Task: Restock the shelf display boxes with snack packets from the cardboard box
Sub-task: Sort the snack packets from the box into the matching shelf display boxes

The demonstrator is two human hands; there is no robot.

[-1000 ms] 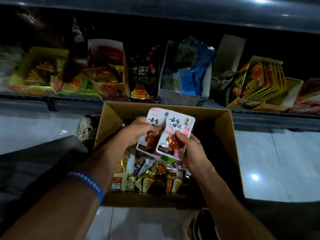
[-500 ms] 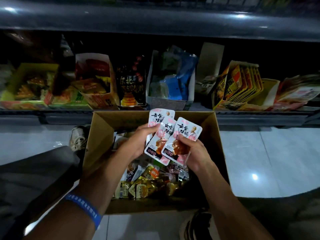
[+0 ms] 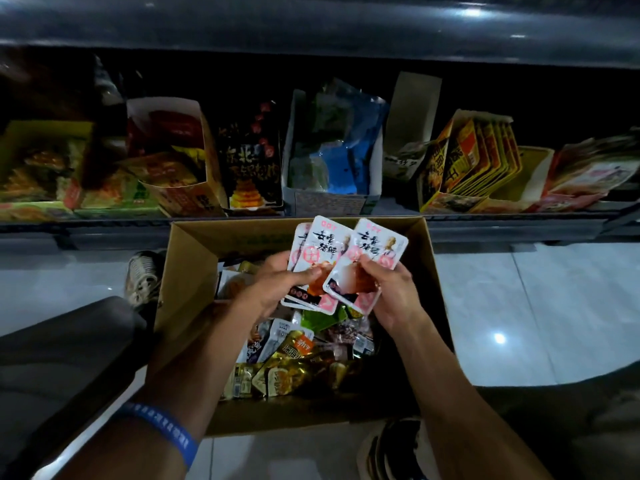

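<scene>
I had both hands closed on white-and-pink snack packets (image 3: 360, 268), left hand (image 3: 277, 289), right hand (image 3: 391, 289), above the brown cardboard box (image 3: 187, 271); seemingly none shelved yet, many remained.

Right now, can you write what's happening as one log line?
left hand: holds pink packets | right hand: holds pink packet | place: above box | shelf: not yet restocked

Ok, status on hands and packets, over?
Left hand grips two or three white-pink packets. Right hand pinches another packet, fanned beside them. All above the cardboard box, not yet at the shelf boxes. Nothing blocking.
</scene>
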